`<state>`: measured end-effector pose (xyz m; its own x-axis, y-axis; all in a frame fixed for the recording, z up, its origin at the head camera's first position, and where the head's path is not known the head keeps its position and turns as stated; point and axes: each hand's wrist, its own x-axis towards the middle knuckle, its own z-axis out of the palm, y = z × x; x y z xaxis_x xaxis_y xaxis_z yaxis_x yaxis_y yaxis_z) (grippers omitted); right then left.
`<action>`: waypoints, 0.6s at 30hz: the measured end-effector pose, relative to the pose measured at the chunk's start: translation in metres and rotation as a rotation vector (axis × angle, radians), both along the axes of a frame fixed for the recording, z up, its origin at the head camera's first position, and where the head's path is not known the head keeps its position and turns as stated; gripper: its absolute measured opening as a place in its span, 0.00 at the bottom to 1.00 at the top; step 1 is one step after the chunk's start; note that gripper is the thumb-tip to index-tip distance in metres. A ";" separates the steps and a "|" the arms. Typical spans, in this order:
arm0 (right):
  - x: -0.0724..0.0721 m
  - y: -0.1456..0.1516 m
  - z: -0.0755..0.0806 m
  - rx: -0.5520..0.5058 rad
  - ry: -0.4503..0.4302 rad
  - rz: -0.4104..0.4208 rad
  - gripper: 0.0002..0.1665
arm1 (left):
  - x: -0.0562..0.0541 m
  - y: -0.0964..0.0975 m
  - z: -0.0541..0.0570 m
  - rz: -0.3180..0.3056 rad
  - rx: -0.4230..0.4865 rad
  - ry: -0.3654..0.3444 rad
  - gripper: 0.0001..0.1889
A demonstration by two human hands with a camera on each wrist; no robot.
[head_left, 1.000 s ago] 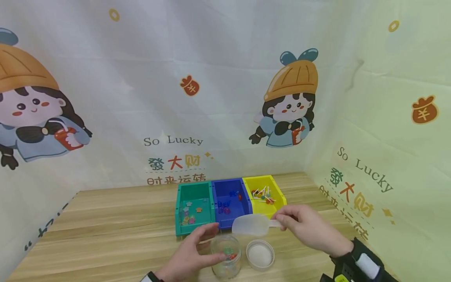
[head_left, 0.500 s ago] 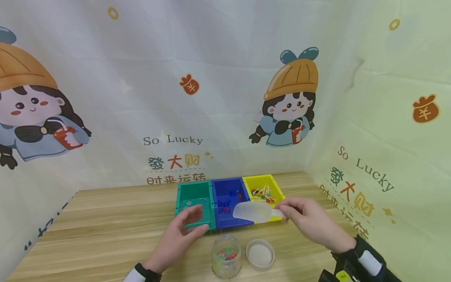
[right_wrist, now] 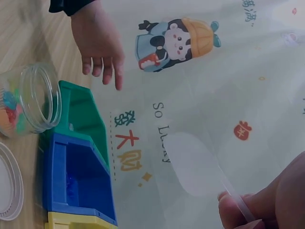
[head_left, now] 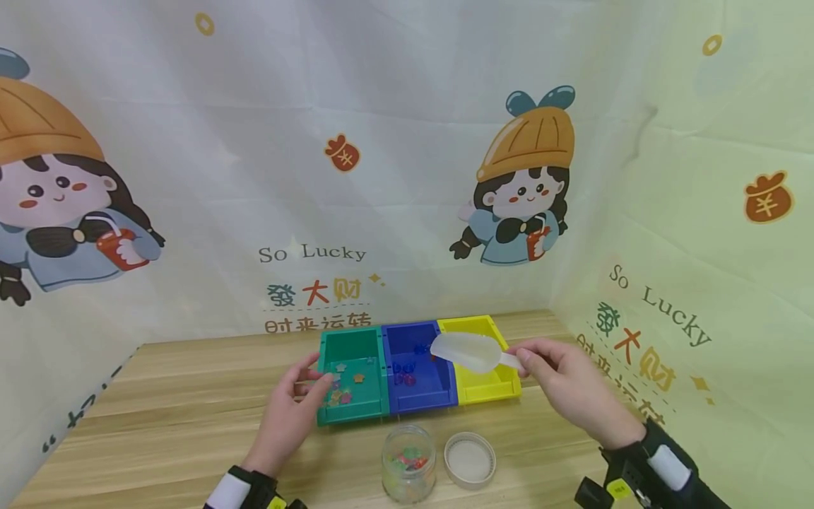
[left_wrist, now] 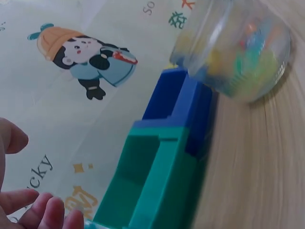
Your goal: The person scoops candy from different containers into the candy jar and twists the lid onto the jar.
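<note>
My right hand (head_left: 566,385) pinches the handle of a translucent white scoop (head_left: 467,351), its blade above the blue and yellow bins. In the right wrist view the scoop (right_wrist: 193,164) points away from the thumb and fingers. My left hand (head_left: 286,417) is at the left side of the green bin (head_left: 352,412), fingers loosely bent and holding nothing; whether it touches the rim I cannot tell. Small star-shaped pieces lie in that bin. The blue bin (head_left: 422,403) holds several blue and purple pieces. Lollipops in the yellow bin (head_left: 496,392) are hidden behind the scoop.
An uncapped clear jar (head_left: 409,470) with colourful pieces inside stands in front of the joined bins. Its round lid (head_left: 470,459) lies to its right on the wooden table (head_left: 159,424). A printed cloth (head_left: 407,212) hangs behind and at both sides.
My left hand has left the jar's side and moved left and away from me to the green bin. The right hand has raised the scoop from near the jar to over the bins.
</note>
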<state>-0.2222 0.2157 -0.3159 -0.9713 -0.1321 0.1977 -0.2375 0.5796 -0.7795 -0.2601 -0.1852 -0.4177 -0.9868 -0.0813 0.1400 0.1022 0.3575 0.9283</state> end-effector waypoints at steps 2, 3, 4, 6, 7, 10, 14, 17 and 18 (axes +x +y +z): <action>-0.001 0.001 0.000 -0.002 0.002 -0.007 0.19 | -0.004 -0.004 -0.003 0.028 -0.012 -0.012 0.34; -0.002 0.002 0.000 -0.003 0.003 -0.012 0.19 | -0.005 -0.005 -0.005 0.041 -0.018 -0.018 0.34; -0.002 0.002 0.000 -0.006 0.005 -0.016 0.19 | -0.007 -0.007 -0.007 0.051 -0.023 -0.026 0.33; -0.002 0.003 0.000 -0.011 0.008 -0.027 0.19 | -0.010 -0.009 -0.010 0.069 -0.033 -0.034 0.33; -0.003 0.003 0.000 -0.011 0.013 -0.034 0.19 | -0.012 -0.010 -0.012 0.076 -0.035 -0.036 0.33; -0.005 0.004 -0.001 -0.013 0.018 -0.054 0.20 | -0.016 -0.012 -0.018 0.097 -0.047 -0.044 0.34; -0.009 0.006 -0.002 -0.018 0.003 -0.079 0.20 | -0.023 -0.014 -0.026 0.103 -0.041 -0.037 0.33; -0.014 0.008 -0.003 0.000 -0.011 -0.101 0.20 | -0.028 -0.014 -0.031 0.102 -0.046 -0.032 0.32; -0.016 0.009 -0.004 0.009 -0.011 -0.106 0.20 | -0.029 -0.013 -0.032 0.104 -0.046 -0.031 0.31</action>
